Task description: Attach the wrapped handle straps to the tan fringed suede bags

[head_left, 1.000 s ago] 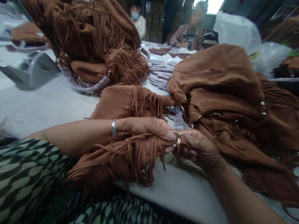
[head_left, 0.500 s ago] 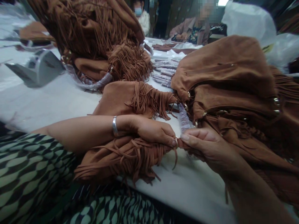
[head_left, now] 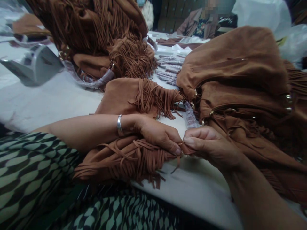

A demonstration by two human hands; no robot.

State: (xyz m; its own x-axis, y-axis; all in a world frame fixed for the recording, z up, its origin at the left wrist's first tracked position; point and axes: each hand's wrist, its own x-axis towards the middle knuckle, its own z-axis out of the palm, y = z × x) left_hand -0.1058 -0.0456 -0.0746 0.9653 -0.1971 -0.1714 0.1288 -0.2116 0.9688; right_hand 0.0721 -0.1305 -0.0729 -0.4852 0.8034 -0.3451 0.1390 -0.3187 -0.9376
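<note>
My left hand (head_left: 160,133), with a silver bracelet (head_left: 119,125) at its wrist, is closed on the end of a brown fringed suede piece (head_left: 139,161) that lies over the table's front edge. Close against it, my right hand (head_left: 211,143) pinches a short brown leather strip (head_left: 187,149) between thumb and fingers. A small metal ring sits where the fingertips meet, mostly hidden by them. Just beyond my left forearm lies another fringed suede piece (head_left: 117,95), flat on the table.
Brown suede bags (head_left: 235,67) are piled at the right, one with a plastic-wrapped handle (head_left: 190,115). More fringed bags (head_left: 96,32) stand at the back left, beside a grey tape dispenser (head_left: 40,65). Wrapped straps (head_left: 170,68) lie mid-table. A person (head_left: 199,22) sits across the white table (head_left: 79,107).
My hands have drawn closer together, and my right fingers now cover more of the ring and strip. The view has tilted slightly downward.
</note>
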